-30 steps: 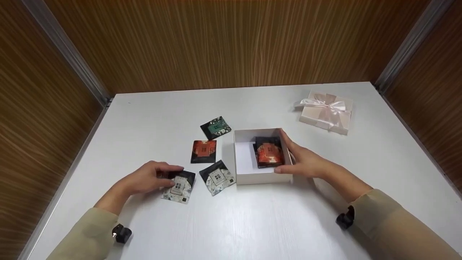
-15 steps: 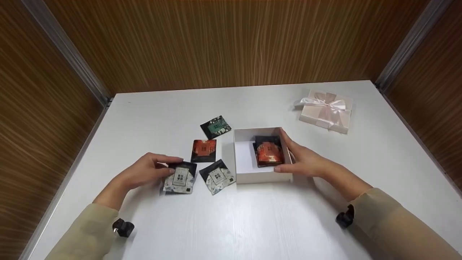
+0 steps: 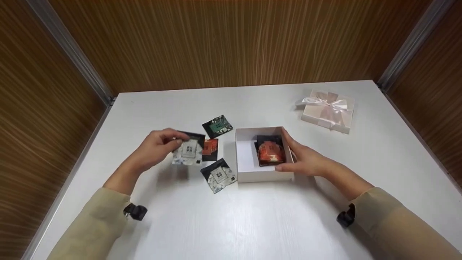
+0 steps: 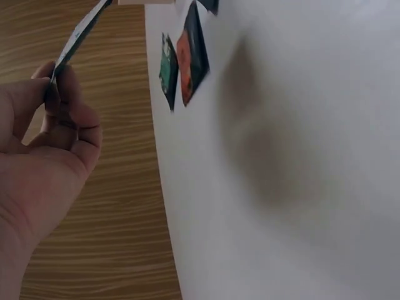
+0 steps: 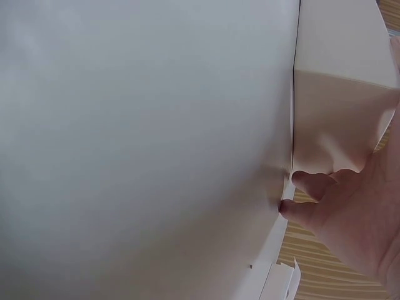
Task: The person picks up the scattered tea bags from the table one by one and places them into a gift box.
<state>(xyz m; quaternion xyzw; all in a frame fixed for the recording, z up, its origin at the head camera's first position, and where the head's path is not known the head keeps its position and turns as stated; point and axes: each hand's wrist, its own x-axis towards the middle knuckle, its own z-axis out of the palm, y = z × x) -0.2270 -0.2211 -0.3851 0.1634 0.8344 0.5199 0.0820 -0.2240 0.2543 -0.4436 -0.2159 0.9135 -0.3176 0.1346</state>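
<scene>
My left hand (image 3: 158,148) pinches a black-and-white floral sachet (image 3: 188,148) by its top left corner, between thumb and fingers. It hangs above the table and overlaps a red-and-black sachet (image 3: 211,148) in the head view. In the left wrist view, the held sachet (image 4: 78,34) shows edge-on. An open white box (image 3: 265,176) stands to the right, with a small stack of sachets (image 3: 270,151) inside against its right side, a red one on top. My right hand (image 3: 306,159) grips that box by its right wall, thumb at the front corner, fingers along the outer side.
A green floral sachet (image 3: 218,126) lies behind the red one. Another black-and-white sachet (image 3: 218,176) lies close to the box's left front corner. At the back right sits a pale pink box lid (image 3: 327,110) with a ribbon bow. Wood-grain panels (image 3: 231,43) border the white table.
The left hand has raised the black-and-white sachet off the table and carried it back and to the right. The right hand stays on the box.
</scene>
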